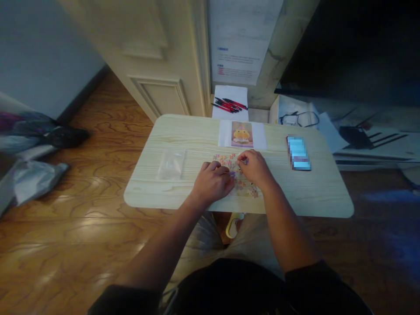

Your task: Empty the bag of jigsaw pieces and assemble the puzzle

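Observation:
Small pastel jigsaw puzzle pieces (224, 160) lie loosely spread in the middle of the light wooden table (315, 192). Over their left side rests my left hand (213, 181), its fingers curled down among them; a purple piece shows by its fingertips, and whatever the fingers grip is hidden. My right hand (257, 168) is at the upper right of the pieces, thumb and forefinger pinched on what looks like a small puzzle piece (245, 161). More pieces (252, 191) lie below the right wrist. Behind both hands is a printed picture (242, 134) of a yellow cartoon figure on white paper.
A clear plastic bag (171, 164) lies on the table's left part, a lit phone (298, 153) on its right. Beyond the far edge, several red and black pens (229, 105) rest on white paper. A white box (292, 109) with a cable stands at the back right.

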Motion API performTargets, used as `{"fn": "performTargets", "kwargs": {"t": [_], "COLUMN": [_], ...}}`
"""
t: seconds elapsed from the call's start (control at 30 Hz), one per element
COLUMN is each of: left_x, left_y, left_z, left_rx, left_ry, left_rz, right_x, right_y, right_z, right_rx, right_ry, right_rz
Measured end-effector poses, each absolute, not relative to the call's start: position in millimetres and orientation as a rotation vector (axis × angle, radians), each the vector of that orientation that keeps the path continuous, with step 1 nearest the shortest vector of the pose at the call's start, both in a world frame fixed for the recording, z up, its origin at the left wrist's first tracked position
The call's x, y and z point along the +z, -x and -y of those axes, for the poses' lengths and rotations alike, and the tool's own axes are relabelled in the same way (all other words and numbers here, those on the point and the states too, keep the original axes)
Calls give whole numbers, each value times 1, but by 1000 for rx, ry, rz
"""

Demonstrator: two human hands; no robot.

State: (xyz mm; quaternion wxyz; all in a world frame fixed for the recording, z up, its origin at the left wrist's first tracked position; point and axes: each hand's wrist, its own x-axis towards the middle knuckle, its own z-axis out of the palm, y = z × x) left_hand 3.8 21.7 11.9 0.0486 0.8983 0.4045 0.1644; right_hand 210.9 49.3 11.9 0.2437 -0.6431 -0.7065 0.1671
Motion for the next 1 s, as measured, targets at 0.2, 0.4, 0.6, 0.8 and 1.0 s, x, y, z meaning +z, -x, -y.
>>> {"fn": "performTargets", "kwargs": {"t": [0.2,0.4,0.6,0.8,1.0], "left_x": [12,11,12,13,12], "left_y": [-4,-6,-5,-16,-22], "left_z": [-20,-20,-21,-25,-29], "left_rx": [528,511,545,503,489], "left_ry": [-2709,-2676,-2674,-2691,-2694], "left_rz": [-1216,-1235,-1331,-1197,-1165], "right_x": [17,18,13,8,4], "right_y": [-210,-216,-224,-221,-214], "right_z": [-41,-39,-47,-58,-65], "right_rx": [375,411,324,242,232], "right_ry": [1714,1702,1736,1849,1913], "right_rz": [2028,1998,1940,1986,1964]}}
